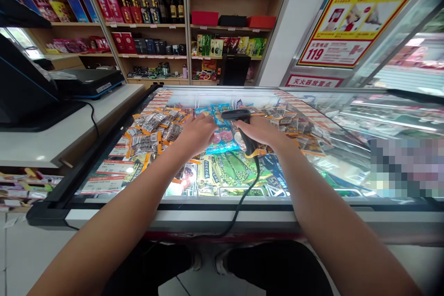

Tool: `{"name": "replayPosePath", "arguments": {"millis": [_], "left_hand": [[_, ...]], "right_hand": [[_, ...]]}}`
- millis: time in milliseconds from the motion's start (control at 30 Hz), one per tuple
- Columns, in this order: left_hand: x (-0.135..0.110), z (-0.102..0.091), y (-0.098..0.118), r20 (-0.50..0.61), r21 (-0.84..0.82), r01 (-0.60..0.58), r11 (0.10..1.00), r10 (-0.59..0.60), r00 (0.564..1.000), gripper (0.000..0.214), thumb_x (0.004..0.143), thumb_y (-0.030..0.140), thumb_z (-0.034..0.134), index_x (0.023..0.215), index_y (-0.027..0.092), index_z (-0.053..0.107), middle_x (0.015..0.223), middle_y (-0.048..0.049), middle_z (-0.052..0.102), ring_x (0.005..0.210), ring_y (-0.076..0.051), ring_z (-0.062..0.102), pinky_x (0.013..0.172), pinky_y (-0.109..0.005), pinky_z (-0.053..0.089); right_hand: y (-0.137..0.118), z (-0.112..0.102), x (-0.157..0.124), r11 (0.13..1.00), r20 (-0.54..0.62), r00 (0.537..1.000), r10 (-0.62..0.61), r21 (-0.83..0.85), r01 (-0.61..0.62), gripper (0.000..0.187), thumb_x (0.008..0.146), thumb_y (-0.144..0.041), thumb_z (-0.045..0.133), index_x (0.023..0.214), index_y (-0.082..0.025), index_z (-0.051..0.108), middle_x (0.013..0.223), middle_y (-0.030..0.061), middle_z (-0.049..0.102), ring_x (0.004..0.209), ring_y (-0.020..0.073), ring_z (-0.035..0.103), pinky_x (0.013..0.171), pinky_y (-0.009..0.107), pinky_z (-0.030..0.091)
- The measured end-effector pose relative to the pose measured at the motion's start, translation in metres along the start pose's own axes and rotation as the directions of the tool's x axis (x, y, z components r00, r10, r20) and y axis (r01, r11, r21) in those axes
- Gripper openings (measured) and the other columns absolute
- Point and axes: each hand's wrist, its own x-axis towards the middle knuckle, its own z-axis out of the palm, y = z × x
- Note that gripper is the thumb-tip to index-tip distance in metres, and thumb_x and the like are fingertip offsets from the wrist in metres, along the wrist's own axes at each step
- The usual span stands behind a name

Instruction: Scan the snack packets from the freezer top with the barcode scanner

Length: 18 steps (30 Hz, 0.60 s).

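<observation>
My right hand [258, 129] is wrapped round the grip of a black barcode scanner [248, 136], whose head points left above the packets. Between my hands lie blue snack packets [224, 141] with pink pictures. My left hand [201, 132] is back-up at their left edge, beside a pile of small clear packets with orange ends [151, 122]. Its fingertips are hidden, so I cannot make out whether it grips a packet. More orange-edged packets [280, 120] are heaped beyond my right hand. All these packets lie on the glass top of a chest freezer [180, 206].
Green packages [237, 169] show through the freezer glass. The scanner's cable [243, 199] hangs over the front edge. At left a counter [100, 113] bears a scale [88, 81] and a dark screen. Stocked shelves [137, 25] stand behind, and a poster [354, 18] hangs at right.
</observation>
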Motion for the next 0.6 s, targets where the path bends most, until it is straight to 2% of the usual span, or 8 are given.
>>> {"name": "replayPosePath", "arguments": {"millis": [67, 133, 233, 333, 500, 600], "left_hand": [[0.0, 0.003, 0.006, 0.083, -0.069, -0.125, 0.99, 0.131, 0.988, 0.031, 0.098, 0.028, 0.047, 0.119, 0.024, 0.07, 0.121, -0.0089, 0.07, 0.116, -0.028, 0.058, 0.098, -0.043, 0.043], [0.0, 0.007, 0.01, 0.133, -0.042, -0.14, 0.989, 0.144, 0.98, 0.033, 0.097, 0.033, 0.051, 0.124, 0.024, 0.068, 0.123, -0.01, 0.069, 0.114, -0.029, 0.06, 0.096, -0.045, 0.043], [-0.001, 0.012, 0.009, 0.137, 0.082, -0.026, 0.996, 0.015, 0.99, 0.033, 0.096, 0.032, 0.05, 0.12, 0.02, 0.069, 0.119, -0.0142, 0.069, 0.112, -0.032, 0.062, 0.095, -0.046, 0.044], [0.0, 0.014, 0.003, 0.127, 0.133, 0.059, 0.989, -0.076, 0.989, 0.032, 0.096, 0.033, 0.048, 0.113, 0.017, 0.071, 0.117, -0.0161, 0.069, 0.111, -0.032, 0.062, 0.092, -0.045, 0.046], [0.004, 0.016, 0.003, 0.104, 0.09, 0.169, 0.982, -0.178, 0.979, 0.038, 0.098, 0.04, 0.043, 0.115, 0.014, 0.066, 0.117, -0.0186, 0.07, 0.113, -0.034, 0.061, 0.095, -0.047, 0.045], [0.006, 0.02, 0.007, 0.09, 0.013, 0.223, 0.975, -0.223, 0.971, 0.046, 0.099, 0.046, 0.041, 0.124, 0.012, 0.06, 0.117, -0.0201, 0.07, 0.114, -0.036, 0.061, 0.097, -0.05, 0.044]], "right_hand": [[0.0, 0.003, 0.002, 0.999, 0.003, 1.0, -0.028, -0.02, 0.028, 0.044, 0.091, -0.06, 0.046, 0.073, -0.022, 0.058, 0.074, 0.0101, 0.068, 0.061, 0.0225, 0.058, 0.055, 0.036, 0.039], [0.001, 0.004, 0.004, 0.999, 0.001, 1.0, -0.021, -0.031, 0.021, 0.043, 0.091, -0.06, 0.046, 0.074, -0.022, 0.059, 0.074, 0.0099, 0.068, 0.06, 0.0225, 0.057, 0.055, 0.036, 0.038], [0.002, 0.003, 0.005, 1.0, 0.023, 1.0, -0.011, 0.011, 0.011, 0.043, 0.091, -0.061, 0.046, 0.078, -0.023, 0.061, 0.076, 0.0096, 0.069, 0.062, 0.0234, 0.058, 0.056, 0.036, 0.039], [-0.002, -0.001, 0.0, 0.996, 0.049, 0.999, -0.023, 0.085, 0.018, 0.043, 0.091, -0.061, 0.047, 0.079, -0.023, 0.063, 0.079, 0.0095, 0.07, 0.064, 0.0251, 0.06, 0.059, 0.038, 0.04], [-0.01, -0.001, -0.01, 0.954, 0.067, 0.997, -0.043, 0.299, 0.021, 0.044, 0.09, -0.064, 0.05, 0.084, -0.025, 0.066, 0.085, 0.0091, 0.071, 0.081, 0.0297, 0.063, 0.074, 0.039, 0.045], [-0.012, 0.006, -0.008, 0.905, 0.058, 0.998, -0.039, 0.425, 0.011, 0.042, 0.089, -0.064, 0.05, 0.086, -0.024, 0.064, 0.082, 0.0084, 0.069, 0.086, 0.0303, 0.063, 0.076, 0.039, 0.047]]}}
